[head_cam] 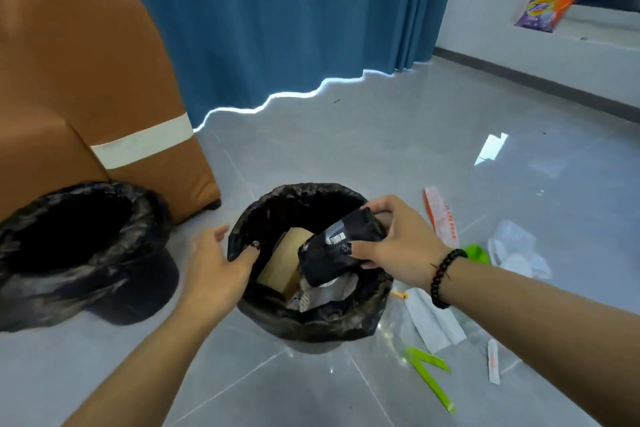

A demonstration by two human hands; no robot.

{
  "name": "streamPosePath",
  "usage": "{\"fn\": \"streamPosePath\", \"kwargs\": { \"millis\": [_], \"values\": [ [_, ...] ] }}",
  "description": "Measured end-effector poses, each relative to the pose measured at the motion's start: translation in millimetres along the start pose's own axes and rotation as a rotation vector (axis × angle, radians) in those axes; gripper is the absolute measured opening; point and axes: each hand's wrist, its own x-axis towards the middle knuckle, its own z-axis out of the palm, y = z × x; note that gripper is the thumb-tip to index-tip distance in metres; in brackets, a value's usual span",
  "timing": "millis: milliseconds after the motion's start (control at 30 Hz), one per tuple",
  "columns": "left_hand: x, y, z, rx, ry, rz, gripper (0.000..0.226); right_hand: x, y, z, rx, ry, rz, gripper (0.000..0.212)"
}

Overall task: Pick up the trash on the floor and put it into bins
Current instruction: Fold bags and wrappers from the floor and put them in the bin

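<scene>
Two bins lined with black bags stand on the grey floor. The middle bin (322, 324) holds a tan cardboard box (284, 267) and crumpled silvery wrappers. My right hand (398, 236) is shut on a black packet (336, 246) and holds it over this bin's opening, its lower end inside the rim. My left hand (218, 260) rests on the bin's left rim, thumb hooked over the black liner. The left bin (86, 291) looks dark inside.
Trash lies on the floor to the right: an orange-and-white wrapper (443, 218), clear plastic (516, 246), white paper (433, 319), green strips (433, 374), a small white sachet (493, 362). A brown sofa (86, 97) stands left, blue curtain (277, 17) behind. A detergent bag (545, 9) sits on the sill.
</scene>
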Motion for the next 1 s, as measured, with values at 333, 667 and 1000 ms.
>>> {"fn": "streamPosePath", "kwargs": {
  "millis": [333, 667, 1000],
  "values": [
    [-11.9, -70.0, 41.1, -0.190, -0.123, 0.050, 0.080, 72.3, 40.2, 100.3, -1.004, -0.498, -0.256, 0.056],
    [-13.7, -73.4, 38.2, -0.152, -0.075, 0.082, 0.076, 96.4, 54.4, 96.5, -1.348, -0.577, -0.146, 0.080],
    [-23.6, -68.8, 45.9, -0.093, 0.117, 0.015, 0.071, 14.0, 2.5, -25.6, -1.179, -0.366, -0.384, 0.034]
  ]
}}
